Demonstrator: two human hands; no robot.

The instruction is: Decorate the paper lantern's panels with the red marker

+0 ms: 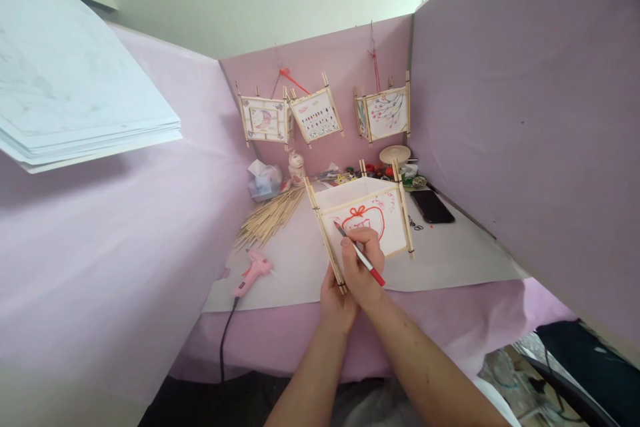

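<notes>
My right hand is closed round a red-and-white marker, its tip against the left part of a white paper panel. That panel belongs to a lantern framed with thin wooden sticks, held tilted above the table. Drawn on it is a red apple-like outline with a bow, plus small pink-red marks at the upper corners. Beneath the lantern's lower left corner, my left hand grips the frame; its fingers are partly hidden by the frame and my right hand.
A pink glue gun with a cord lies left, before a pile of wooden sticks. A black phone lies right. Finished-looking lanterns hang at the back. Pink-lilac partitions enclose the table; a paper stack juts in upper left.
</notes>
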